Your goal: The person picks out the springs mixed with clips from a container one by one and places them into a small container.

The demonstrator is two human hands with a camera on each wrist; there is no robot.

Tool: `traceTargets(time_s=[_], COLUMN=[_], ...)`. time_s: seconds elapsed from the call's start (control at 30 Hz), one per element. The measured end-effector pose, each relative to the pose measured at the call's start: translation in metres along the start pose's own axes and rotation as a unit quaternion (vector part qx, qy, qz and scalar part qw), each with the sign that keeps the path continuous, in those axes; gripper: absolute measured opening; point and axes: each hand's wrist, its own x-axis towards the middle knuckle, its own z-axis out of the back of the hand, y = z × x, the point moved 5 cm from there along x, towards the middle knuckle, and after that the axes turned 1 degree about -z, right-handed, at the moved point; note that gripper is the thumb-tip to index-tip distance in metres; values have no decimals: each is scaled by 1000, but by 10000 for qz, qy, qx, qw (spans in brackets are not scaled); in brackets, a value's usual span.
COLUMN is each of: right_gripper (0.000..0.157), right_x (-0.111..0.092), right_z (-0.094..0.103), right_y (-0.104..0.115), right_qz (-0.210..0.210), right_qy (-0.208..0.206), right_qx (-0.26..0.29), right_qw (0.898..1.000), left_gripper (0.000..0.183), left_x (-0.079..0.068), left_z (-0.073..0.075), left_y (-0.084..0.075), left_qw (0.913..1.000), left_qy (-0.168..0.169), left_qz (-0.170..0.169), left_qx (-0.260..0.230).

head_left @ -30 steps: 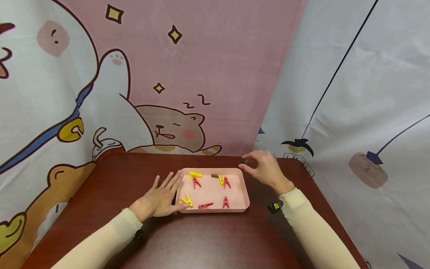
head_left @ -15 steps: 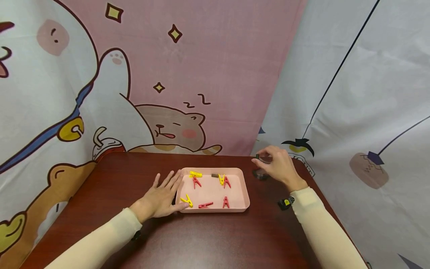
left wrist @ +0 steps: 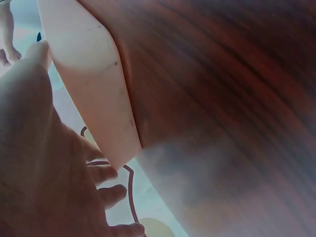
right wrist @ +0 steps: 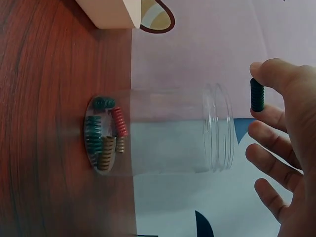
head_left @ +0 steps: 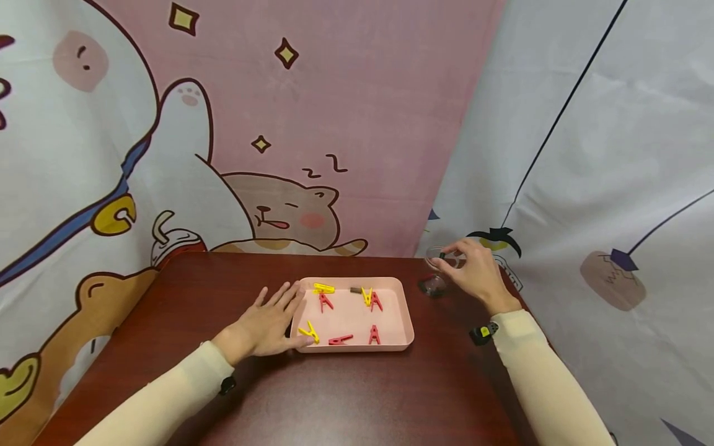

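Observation:
My right hand [head_left: 476,275] pinches a dark green coil spring [right wrist: 257,95] between thumb and index finger, its other fingers spread. The spring is just above the mouth of a clear jar [right wrist: 219,128]. Green, red and brown springs [right wrist: 106,154] lie at the jar's bottom. Fingers straight and spread, my left hand [head_left: 264,328] rests at the left side of a pink tray [head_left: 351,316], its thumb over the near left corner. Red clothespins [head_left: 374,335] and yellow clothespins [head_left: 323,288] lie in the tray, with a small brownish piece [head_left: 356,290] near its far edge.
The dark wooden table [head_left: 357,396] carries the tray in the middle and the jar at the back right. Behind its far edge hangs a printed cloth [head_left: 379,124] with cartoon animals. A grey-white sheet [head_left: 602,155] hangs on the right.
My right hand has moved right, away from the tray's far right corner to the jar's mouth, with the spring pinched in it. The left hand and the tray have stayed in place.

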Motion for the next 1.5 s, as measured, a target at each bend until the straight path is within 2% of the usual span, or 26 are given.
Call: traceTargets(time_s=[0.4, 0.8, 1.5], right_gripper=[36, 40, 47], right_x=[-2, -6, -2], right_z=[0, -3, -9], right_y=[-13, -23, -28], right_qz=[-209, -516, -1168], right_qy=[-15, 189, 337], right_qx=[-149, -224, -56], right_qw=[9997, 9982, 9926], left_gripper=[117, 115, 112], left_x=[6, 6, 5], left_z=[-5, -12, -12], left_y=[-3, -3, -4], left_qw=[9990, 9994, 9994], left_qy=[-429, -338, -319], left_qz=[69, 49, 93], left_qx=[-134, -50, -10])
